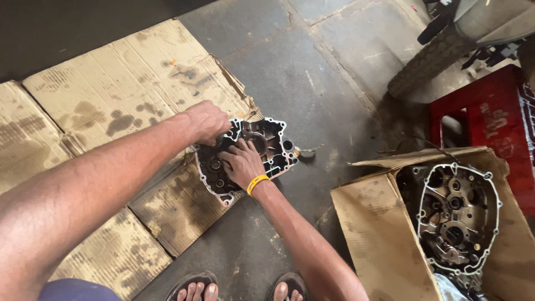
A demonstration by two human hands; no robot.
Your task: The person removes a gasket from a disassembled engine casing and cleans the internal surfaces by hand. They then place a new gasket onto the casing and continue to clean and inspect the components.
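Oil-stained cardboard (128, 95) covers the floor, and a dark engine case half (245, 159) lies on its edge, inner face up. The left hand (209, 120) is closed in a fist over the case's upper-left rim; what it grips, I cannot tell. The right hand (241, 163) lies flat, fingers spread, pressing inside. A second case half (457, 214) waits in a cardboard box (373, 223), so this looks mid-job.

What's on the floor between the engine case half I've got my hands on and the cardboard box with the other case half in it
In the head view, mostly bare grey stone floor. One small light scrap lies just right of the engine case half; nothing else before the cardboard box.
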